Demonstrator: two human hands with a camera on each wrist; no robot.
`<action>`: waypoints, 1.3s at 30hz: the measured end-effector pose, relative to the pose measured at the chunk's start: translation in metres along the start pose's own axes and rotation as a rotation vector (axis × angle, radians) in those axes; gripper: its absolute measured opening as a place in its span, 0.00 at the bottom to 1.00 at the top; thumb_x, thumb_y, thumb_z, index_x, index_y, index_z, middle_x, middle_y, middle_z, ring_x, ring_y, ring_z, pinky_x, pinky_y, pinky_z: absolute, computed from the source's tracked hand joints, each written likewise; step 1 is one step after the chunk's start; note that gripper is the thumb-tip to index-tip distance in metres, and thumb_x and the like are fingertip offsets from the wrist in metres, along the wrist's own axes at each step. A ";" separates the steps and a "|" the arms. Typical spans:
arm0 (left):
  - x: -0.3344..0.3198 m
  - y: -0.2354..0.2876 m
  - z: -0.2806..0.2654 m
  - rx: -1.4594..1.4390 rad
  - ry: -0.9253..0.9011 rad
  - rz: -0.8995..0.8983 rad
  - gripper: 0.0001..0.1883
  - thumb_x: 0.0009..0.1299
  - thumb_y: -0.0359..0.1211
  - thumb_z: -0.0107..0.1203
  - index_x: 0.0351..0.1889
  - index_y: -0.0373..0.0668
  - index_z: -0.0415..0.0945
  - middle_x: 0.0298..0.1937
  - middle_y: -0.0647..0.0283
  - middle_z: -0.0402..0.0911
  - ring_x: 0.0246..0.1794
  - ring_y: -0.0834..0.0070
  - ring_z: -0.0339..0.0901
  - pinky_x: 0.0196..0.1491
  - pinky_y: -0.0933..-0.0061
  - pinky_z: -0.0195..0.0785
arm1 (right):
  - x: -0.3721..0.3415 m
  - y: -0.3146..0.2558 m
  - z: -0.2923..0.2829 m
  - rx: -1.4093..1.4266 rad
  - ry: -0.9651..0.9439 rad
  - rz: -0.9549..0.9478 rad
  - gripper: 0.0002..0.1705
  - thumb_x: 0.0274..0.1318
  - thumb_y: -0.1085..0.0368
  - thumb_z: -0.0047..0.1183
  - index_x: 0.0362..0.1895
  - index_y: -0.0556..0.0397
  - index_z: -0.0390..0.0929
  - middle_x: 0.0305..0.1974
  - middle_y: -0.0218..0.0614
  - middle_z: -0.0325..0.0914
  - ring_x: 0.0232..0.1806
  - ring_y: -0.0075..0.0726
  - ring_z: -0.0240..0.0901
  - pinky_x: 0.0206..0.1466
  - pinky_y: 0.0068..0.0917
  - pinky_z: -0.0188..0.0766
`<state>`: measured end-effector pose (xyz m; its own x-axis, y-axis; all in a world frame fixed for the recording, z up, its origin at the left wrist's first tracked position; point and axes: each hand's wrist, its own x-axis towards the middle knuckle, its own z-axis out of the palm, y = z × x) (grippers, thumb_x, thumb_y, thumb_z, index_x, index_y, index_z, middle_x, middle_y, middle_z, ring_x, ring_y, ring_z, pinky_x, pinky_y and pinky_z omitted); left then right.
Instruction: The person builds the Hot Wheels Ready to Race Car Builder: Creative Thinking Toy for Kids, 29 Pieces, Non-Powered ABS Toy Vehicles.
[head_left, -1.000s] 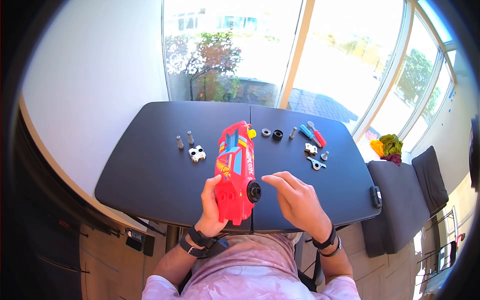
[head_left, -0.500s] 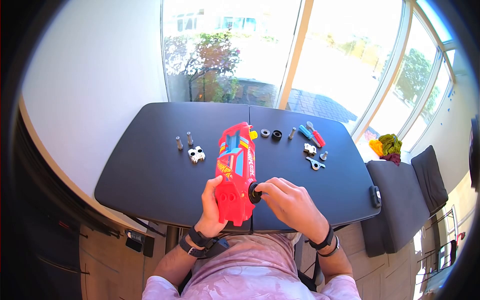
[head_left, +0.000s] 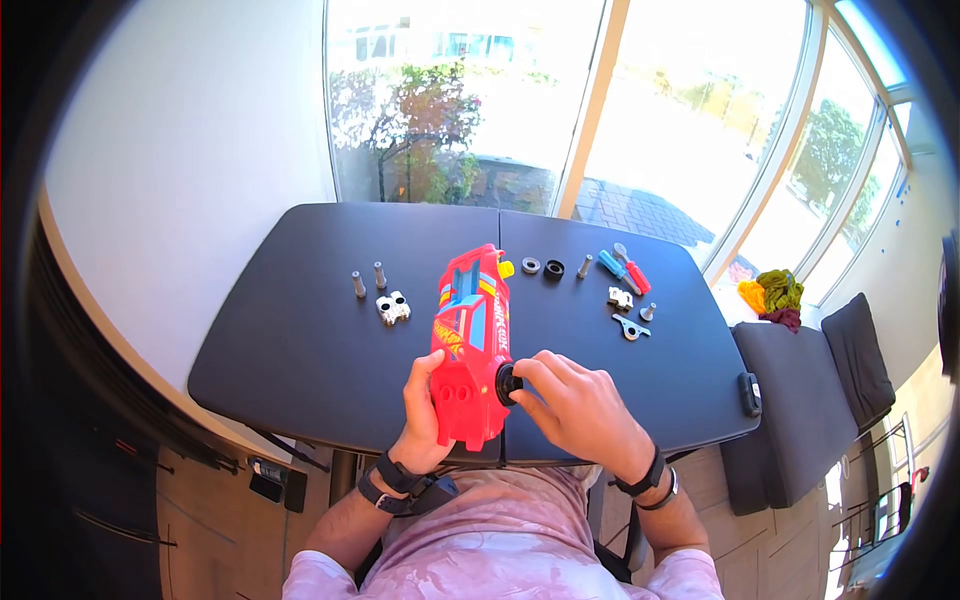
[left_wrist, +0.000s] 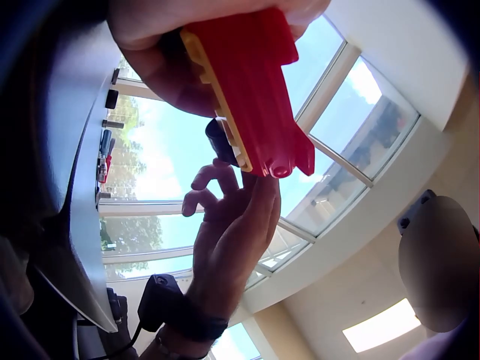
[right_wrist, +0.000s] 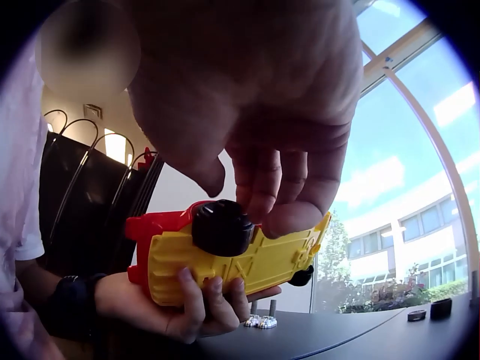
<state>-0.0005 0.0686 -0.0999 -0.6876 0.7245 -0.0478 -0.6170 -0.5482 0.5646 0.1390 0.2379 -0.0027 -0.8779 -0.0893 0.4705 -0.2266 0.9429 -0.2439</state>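
Note:
The left hand grips a red toy car above the table's near edge; in the right wrist view its fingers lie along the yellow underside. A black wheel sits on the car's right side near the end closest to the body. The right hand has its thumb and forefinger at that wheel, pinching its outer side. In the left wrist view the right hand reaches up to the car, its other fingers bent. At the far end of the car a yellow knob sticks out.
On the black table stand grey pegs and a white part at left. A grey ring, black ring, screwdrivers, white piece and grey bracket lie right. A black device is at the right edge.
The right hand has moved left from beside the car onto the black wheel, and its thumb and forefinger now pinch it. The left hand still holds the car in about the same place.

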 end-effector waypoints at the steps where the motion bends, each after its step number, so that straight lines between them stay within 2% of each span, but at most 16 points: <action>1: 0.000 -0.001 0.001 -0.001 -0.002 0.006 0.39 0.80 0.58 0.57 0.75 0.35 0.72 0.63 0.50 0.88 0.57 0.60 0.92 0.57 0.53 0.89 | 0.002 0.007 -0.003 0.079 0.008 -0.026 0.12 0.75 0.61 0.65 0.54 0.53 0.81 0.43 0.40 0.83 0.42 0.51 0.87 0.41 0.42 0.83; 3: 0.001 0.001 -0.001 -0.002 -0.007 0.013 0.38 0.80 0.57 0.57 0.75 0.35 0.71 0.63 0.50 0.88 0.57 0.60 0.91 0.57 0.53 0.89 | 0.012 0.026 -0.010 0.237 0.020 -0.077 0.10 0.77 0.61 0.63 0.53 0.54 0.83 0.42 0.44 0.85 0.40 0.56 0.86 0.43 0.45 0.83; 4: 0.002 0.000 -0.004 -0.002 -0.010 0.014 0.38 0.80 0.57 0.57 0.75 0.35 0.71 0.63 0.50 0.88 0.57 0.61 0.91 0.58 0.53 0.89 | 0.021 0.027 -0.017 0.282 0.070 -0.038 0.10 0.79 0.62 0.61 0.51 0.56 0.84 0.42 0.47 0.87 0.42 0.61 0.86 0.45 0.47 0.82; 7: 0.001 -0.002 -0.002 -0.010 -0.007 0.018 0.38 0.80 0.56 0.57 0.76 0.35 0.71 0.64 0.50 0.87 0.59 0.61 0.91 0.59 0.53 0.88 | 0.047 0.049 -0.037 0.224 0.097 0.119 0.10 0.79 0.63 0.60 0.54 0.57 0.84 0.42 0.49 0.87 0.44 0.63 0.86 0.47 0.49 0.82; 10: 0.001 0.000 0.002 -0.016 -0.007 0.031 0.38 0.80 0.56 0.58 0.76 0.36 0.70 0.65 0.51 0.87 0.60 0.61 0.90 0.61 0.54 0.87 | 0.075 0.115 -0.020 0.090 0.131 0.086 0.14 0.80 0.63 0.57 0.59 0.56 0.84 0.49 0.51 0.87 0.51 0.61 0.88 0.52 0.52 0.82; 13: 0.001 0.000 -0.001 -0.024 -0.006 0.019 0.38 0.80 0.55 0.58 0.76 0.36 0.70 0.66 0.51 0.87 0.60 0.61 0.90 0.62 0.54 0.86 | 0.088 0.182 0.017 -0.137 0.069 0.183 0.19 0.79 0.60 0.56 0.66 0.53 0.82 0.62 0.51 0.84 0.59 0.63 0.87 0.58 0.56 0.82; 16: 0.003 -0.002 -0.005 -0.029 0.001 0.006 0.38 0.80 0.55 0.58 0.76 0.35 0.70 0.65 0.51 0.87 0.60 0.61 0.90 0.62 0.54 0.86 | 0.090 0.230 0.056 -0.282 -0.159 0.374 0.24 0.77 0.57 0.57 0.71 0.50 0.80 0.70 0.50 0.78 0.62 0.68 0.85 0.62 0.59 0.82; 18: 0.005 -0.001 -0.006 -0.026 0.002 0.000 0.38 0.80 0.56 0.59 0.76 0.35 0.70 0.65 0.50 0.87 0.61 0.61 0.90 0.62 0.54 0.86 | 0.092 0.238 0.066 -0.327 -0.228 0.428 0.24 0.76 0.57 0.58 0.71 0.49 0.80 0.69 0.50 0.78 0.62 0.69 0.85 0.63 0.60 0.83; 20: 0.005 -0.001 -0.008 -0.017 0.004 -0.011 0.38 0.80 0.56 0.59 0.76 0.35 0.71 0.65 0.50 0.87 0.60 0.61 0.90 0.62 0.54 0.86 | 0.093 0.242 0.072 -0.353 -0.281 0.462 0.22 0.74 0.58 0.60 0.67 0.48 0.82 0.67 0.50 0.78 0.62 0.67 0.85 0.63 0.59 0.84; 23: 0.004 0.000 -0.003 -0.007 0.001 0.005 0.38 0.80 0.56 0.58 0.76 0.35 0.70 0.65 0.50 0.87 0.61 0.61 0.90 0.62 0.54 0.86 | 0.087 0.234 0.069 -0.353 -0.148 0.416 0.16 0.70 0.59 0.65 0.58 0.49 0.87 0.60 0.47 0.83 0.59 0.63 0.87 0.61 0.57 0.84; 26: 0.005 0.001 -0.004 -0.005 -0.001 -0.008 0.38 0.80 0.56 0.57 0.76 0.35 0.70 0.65 0.50 0.87 0.60 0.61 0.90 0.62 0.54 0.86 | 0.086 0.234 0.061 -0.296 -0.125 0.346 0.12 0.65 0.59 0.70 0.47 0.52 0.89 0.49 0.45 0.87 0.55 0.59 0.88 0.58 0.54 0.84; 29: 0.005 0.001 -0.003 0.001 -0.001 -0.005 0.38 0.80 0.56 0.57 0.76 0.35 0.71 0.65 0.50 0.87 0.60 0.61 0.90 0.61 0.54 0.86 | 0.084 0.231 0.054 -0.156 -0.142 0.241 0.10 0.64 0.61 0.71 0.41 0.54 0.89 0.42 0.44 0.89 0.51 0.58 0.88 0.56 0.52 0.83; 32: 0.005 0.000 -0.003 0.001 0.010 0.007 0.39 0.80 0.56 0.57 0.76 0.35 0.70 0.65 0.50 0.87 0.60 0.61 0.90 0.61 0.54 0.87 | 0.092 0.220 0.042 0.019 -0.107 0.157 0.09 0.64 0.65 0.72 0.45 0.54 0.90 0.44 0.42 0.90 0.43 0.48 0.88 0.52 0.45 0.83; 35: 0.006 -0.001 -0.004 -0.012 -0.011 0.010 0.38 0.80 0.56 0.57 0.76 0.35 0.70 0.65 0.50 0.87 0.60 0.61 0.90 0.61 0.54 0.86 | 0.098 0.177 0.019 0.251 0.076 0.149 0.07 0.66 0.67 0.72 0.44 0.56 0.90 0.49 0.39 0.91 0.41 0.35 0.87 0.46 0.35 0.84; 36: 0.006 -0.001 -0.003 -0.012 -0.009 0.018 0.38 0.80 0.56 0.57 0.76 0.35 0.70 0.65 0.50 0.87 0.60 0.61 0.90 0.61 0.55 0.86 | 0.099 0.163 0.012 0.372 0.117 0.175 0.07 0.68 0.67 0.73 0.45 0.57 0.91 0.54 0.38 0.90 0.44 0.29 0.87 0.42 0.28 0.85; 39: 0.006 -0.001 -0.001 -0.009 -0.004 0.031 0.38 0.80 0.55 0.57 0.76 0.35 0.70 0.65 0.51 0.87 0.60 0.61 0.90 0.62 0.55 0.86 | 0.100 0.131 0.002 0.620 0.138 0.145 0.10 0.66 0.66 0.74 0.46 0.58 0.91 0.50 0.39 0.91 0.40 0.30 0.88 0.41 0.28 0.84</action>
<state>-0.0042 0.0729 -0.1019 -0.7047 0.7090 -0.0274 -0.5991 -0.5739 0.5582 0.0210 0.3523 0.0107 -0.8648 0.1063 0.4907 -0.3476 0.5786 -0.7379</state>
